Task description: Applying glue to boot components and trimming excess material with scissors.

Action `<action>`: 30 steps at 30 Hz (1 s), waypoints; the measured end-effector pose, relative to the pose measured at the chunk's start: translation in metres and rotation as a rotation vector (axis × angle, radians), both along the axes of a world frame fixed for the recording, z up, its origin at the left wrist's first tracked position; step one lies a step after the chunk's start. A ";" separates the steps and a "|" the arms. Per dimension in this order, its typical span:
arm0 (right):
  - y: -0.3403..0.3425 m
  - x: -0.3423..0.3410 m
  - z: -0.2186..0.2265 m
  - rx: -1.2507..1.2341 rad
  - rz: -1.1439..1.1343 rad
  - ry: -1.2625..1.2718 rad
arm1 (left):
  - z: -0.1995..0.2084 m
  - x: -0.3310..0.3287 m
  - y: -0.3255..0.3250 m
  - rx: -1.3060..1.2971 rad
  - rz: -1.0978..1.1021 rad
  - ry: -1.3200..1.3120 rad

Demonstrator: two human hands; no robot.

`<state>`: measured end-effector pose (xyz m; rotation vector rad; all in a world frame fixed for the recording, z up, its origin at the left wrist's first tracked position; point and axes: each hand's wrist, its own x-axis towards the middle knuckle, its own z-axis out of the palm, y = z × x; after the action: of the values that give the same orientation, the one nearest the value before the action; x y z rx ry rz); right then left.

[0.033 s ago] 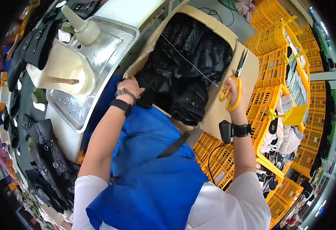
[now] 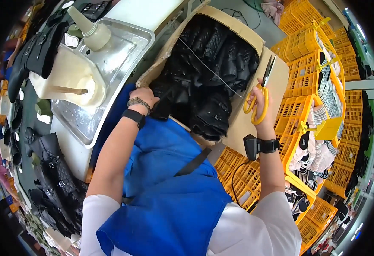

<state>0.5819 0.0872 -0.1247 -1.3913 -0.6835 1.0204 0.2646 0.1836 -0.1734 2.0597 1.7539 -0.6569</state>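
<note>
My right hand (image 2: 262, 104) is closed round the yellow handles of a pair of scissors (image 2: 259, 104), whose dark blades point up and away over a box flap. A cardboard box (image 2: 253, 36) packed with black quilted boot uppers (image 2: 214, 36) stands in front of me. At its near left corner, my left hand (image 2: 143, 97) is closed on the cardboard edge, with the fingertips partly hidden. Close beside that hand lies a black upper (image 2: 165, 96). A thin pale cord (image 2: 204, 64) runs slantwise across the packed uppers. Another bundle of buckled uppers (image 2: 211, 115) rests at the box's near side.
On the left, a metal tray (image 2: 142, 36) holds a squeeze bottle (image 2: 96, 36) and a cream-coloured container (image 2: 74, 68) with a brush handle in it. Black boots (image 2: 52, 158) lie beyond it. Yellow crates (image 2: 300, 113) full of insoles are stacked along my right.
My left hand has shifted very slightly to the left along the box corner. My right hand and the scissors have not moved.
</note>
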 end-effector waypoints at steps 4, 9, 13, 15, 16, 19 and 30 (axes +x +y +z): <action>0.000 0.012 -0.005 -0.016 -0.015 -0.014 | -0.010 -0.014 0.012 0.060 -0.123 -0.090; -0.002 0.026 -0.002 0.026 -0.102 0.075 | 0.024 -0.005 -0.006 -0.569 0.476 -0.565; 0.001 0.025 -0.002 0.023 -0.111 0.134 | -0.003 -0.002 -0.030 -0.636 0.561 -0.805; -0.001 0.022 0.000 0.026 -0.106 0.130 | -0.008 -0.009 -0.030 -0.448 0.373 -0.776; -0.002 0.022 0.001 0.027 -0.111 0.123 | 0.003 -0.009 -0.032 -0.483 0.590 -0.922; -0.007 0.025 0.002 0.023 -0.134 0.078 | 0.052 -0.016 -0.036 -0.468 0.901 -1.206; 0.001 0.030 -0.001 0.060 -0.099 0.102 | -0.034 0.134 -0.089 -1.008 0.384 -1.147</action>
<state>0.6123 0.0887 -0.1258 -1.2990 -0.5600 0.9783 0.3985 0.0948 -0.2072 0.9508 0.7814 -0.0820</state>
